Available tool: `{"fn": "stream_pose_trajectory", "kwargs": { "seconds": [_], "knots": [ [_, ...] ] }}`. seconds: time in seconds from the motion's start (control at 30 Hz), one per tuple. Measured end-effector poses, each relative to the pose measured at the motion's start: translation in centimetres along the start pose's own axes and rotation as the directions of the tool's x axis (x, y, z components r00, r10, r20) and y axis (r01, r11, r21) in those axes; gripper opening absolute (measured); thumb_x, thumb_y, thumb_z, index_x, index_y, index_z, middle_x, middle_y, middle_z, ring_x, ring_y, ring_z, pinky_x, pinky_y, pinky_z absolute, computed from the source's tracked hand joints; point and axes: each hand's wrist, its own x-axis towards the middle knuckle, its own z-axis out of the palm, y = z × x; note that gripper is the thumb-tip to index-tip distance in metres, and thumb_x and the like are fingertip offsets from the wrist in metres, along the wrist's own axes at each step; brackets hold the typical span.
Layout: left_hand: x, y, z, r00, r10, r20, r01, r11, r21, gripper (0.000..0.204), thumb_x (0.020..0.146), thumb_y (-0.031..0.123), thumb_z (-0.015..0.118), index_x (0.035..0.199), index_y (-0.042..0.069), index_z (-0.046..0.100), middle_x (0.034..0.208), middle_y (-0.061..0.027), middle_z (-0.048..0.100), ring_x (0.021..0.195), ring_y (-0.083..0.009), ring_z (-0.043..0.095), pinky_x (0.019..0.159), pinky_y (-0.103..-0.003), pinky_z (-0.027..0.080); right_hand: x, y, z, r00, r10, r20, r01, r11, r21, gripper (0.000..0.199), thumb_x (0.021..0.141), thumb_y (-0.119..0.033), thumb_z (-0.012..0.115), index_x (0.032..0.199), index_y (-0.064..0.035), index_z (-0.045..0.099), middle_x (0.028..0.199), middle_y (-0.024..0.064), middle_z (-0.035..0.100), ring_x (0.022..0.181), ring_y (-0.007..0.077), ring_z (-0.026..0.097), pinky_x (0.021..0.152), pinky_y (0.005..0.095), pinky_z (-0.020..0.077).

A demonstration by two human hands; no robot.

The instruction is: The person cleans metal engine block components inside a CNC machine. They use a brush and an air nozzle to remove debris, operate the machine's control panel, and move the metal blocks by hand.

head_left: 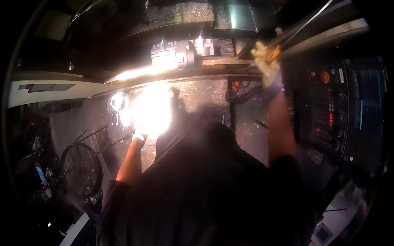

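My left hand (140, 137), in a pale glove, is low at the edge of a very bright glare (152, 108). The glare washes out its fingers and whatever they touch. A chain (92, 154) runs from close by this hand toward the lower left. My right hand (266, 67) is raised at the upper right in a yellowish glove, slightly blurred. Its fingers look curled around something orange (273, 53), too unclear to name. Beside it are a pale slanting rail (328, 37) and a thin light rod (310, 20).
Grey stepped metal blocks (180, 53) sit ahead inside a machine. A control panel (328, 108) with a red button and lit digits stands at the right, beside a screen (369, 98). A spoked wheel (81, 170) is at the lower left, near a white panel (45, 89).
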Motion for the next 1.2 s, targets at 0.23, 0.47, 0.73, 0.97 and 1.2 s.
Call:
{"fn": "stream_pose_trajectory", "kwargs": {
  "seconds": [0.23, 0.47, 0.73, 0.97, 1.2],
  "knots": [
    [5.3, 8.6, -0.6, 0.999, -0.022, 0.042, 0.02, 0.998, 0.059, 0.04, 0.093, 0.037, 0.062, 0.122, 0.009, 0.057, 0.114, -0.0094, 0.056, 0.102, -0.0219, 0.051, 0.089, -0.035, 0.043, 11.3, -1.0, -3.2, 0.954, -0.131, -0.271, 0.102, 0.988, -0.116, 0.031, 0.09, 0.001, 0.065, 0.12, 0.0052, 0.06, 0.13, 0.0117, 0.061, 0.11, 0.0145, 0.061, 0.099, 0.0255, 0.0473],
    [17.2, 19.2, 3.6, 0.983, -0.081, 0.163, 0.074, 0.996, 0.05, 0.046, 0.093, 0.036, 0.061, 0.131, 0.012, 0.052, 0.129, -0.013, 0.051, 0.116, -0.0257, 0.05, 0.096, -0.037, 0.043, 12.7, -2.5, -2.9, 0.872, -0.056, -0.486, -0.442, 0.331, -0.833, 0.034, 0.096, -0.031, 0.065, 0.106, 0.0013, 0.069, 0.098, 0.0075, 0.071, 0.092, 0.0097, 0.064, 0.08, 0.0276, 0.0508],
    [27.9, 30.3, 12.3, 0.937, -0.189, 0.295, 0.195, 0.981, 0.01, 0.054, 0.093, 0.034, 0.059, 0.142, 0.015, 0.047, 0.146, -0.0171, 0.045, 0.131, -0.03, 0.048, 0.105, -0.039, 0.042, 6.6, 1.2, 1.5, 0.62, 0.576, -0.532, -0.784, 0.473, -0.402, 0.033, 0.097, -0.034, 0.064, 0.091, -0.0018, 0.068, 0.068, 0.0042, 0.066, 0.054, 0.0067, 0.055, 0.052, 0.0211, 0.0424],
    [33.3, 32.4, 19.7, 0.846, -0.127, 0.518, 0.427, 0.744, -0.515, 0.039, 0.097, 0.045, 0.054, 0.117, 0.011, 0.059, 0.106, -0.0106, 0.066, 0.095, -0.0273, 0.063, 0.081, -0.037, 0.051, -12.6, 6.3, 3.4, 0.262, 0.777, -0.572, -0.926, 0.37, 0.079, 0.026, 0.093, -0.026, 0.067, 0.106, -0.0032, 0.067, 0.088, 0.0006, 0.063, 0.077, 0.0093, 0.057, 0.067, 0.0261, 0.0492],
    [33.9, 31.5, 19.6, 0.869, -0.143, 0.473, 0.209, 0.974, -0.089, 0.033, 0.097, 0.04, 0.054, 0.112, 0.011, 0.059, 0.098, -0.0072, 0.061, 0.087, -0.0212, 0.06, 0.074, -0.032, 0.049, -25.2, 7.3, 8.0, -0.164, 0.864, -0.475, -0.958, -0.024, 0.287, 0.042, 0.087, -0.039, 0.065, 0.112, -0.0061, 0.066, 0.092, 0.0086, 0.069, 0.075, 0.0207, 0.064, 0.069, 0.0336, 0.0506]
  ]
}}
